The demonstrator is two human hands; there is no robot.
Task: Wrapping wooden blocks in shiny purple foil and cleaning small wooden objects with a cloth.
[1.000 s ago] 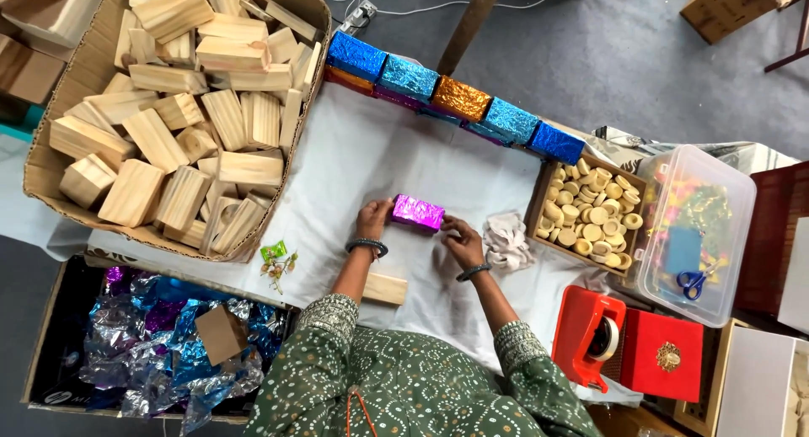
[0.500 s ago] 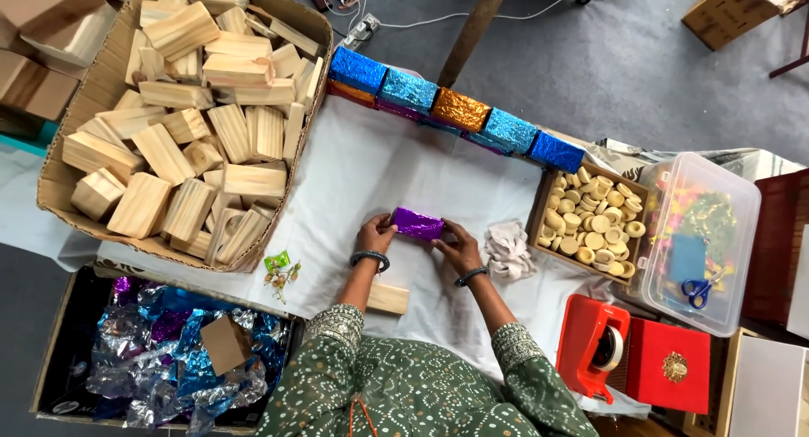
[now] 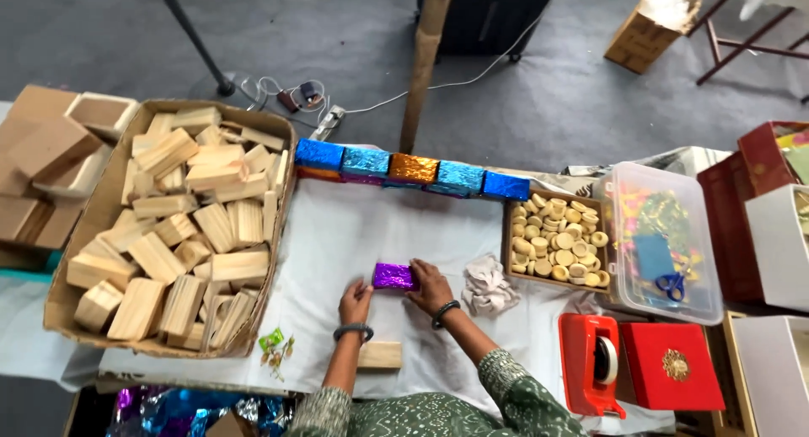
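A block wrapped in shiny purple foil (image 3: 393, 276) lies on the white cloth (image 3: 337, 226) in front of me. My left hand (image 3: 355, 302) presses against its near left corner, and my right hand (image 3: 430, 287) grips its right end. A bare wooden block (image 3: 379, 354) lies on the cloth beside my left forearm. A row of foil-wrapped blocks (image 3: 411, 169) in blue, teal and orange lines the far edge of the cloth.
A big cardboard box of bare wooden blocks (image 3: 181, 226) stands left. A tray of round wooden discs (image 3: 556, 239), a clear plastic tub (image 3: 661, 239), a red tape dispenser (image 3: 590, 361), a red box (image 3: 674, 365) and crumpled paper (image 3: 490, 287) sit right. Loose foil (image 3: 198, 412) lies below.
The camera has tilted, so the table sits lower in view. Both hands stay on the purple wrapped block, which has shifted slightly under my fingers.
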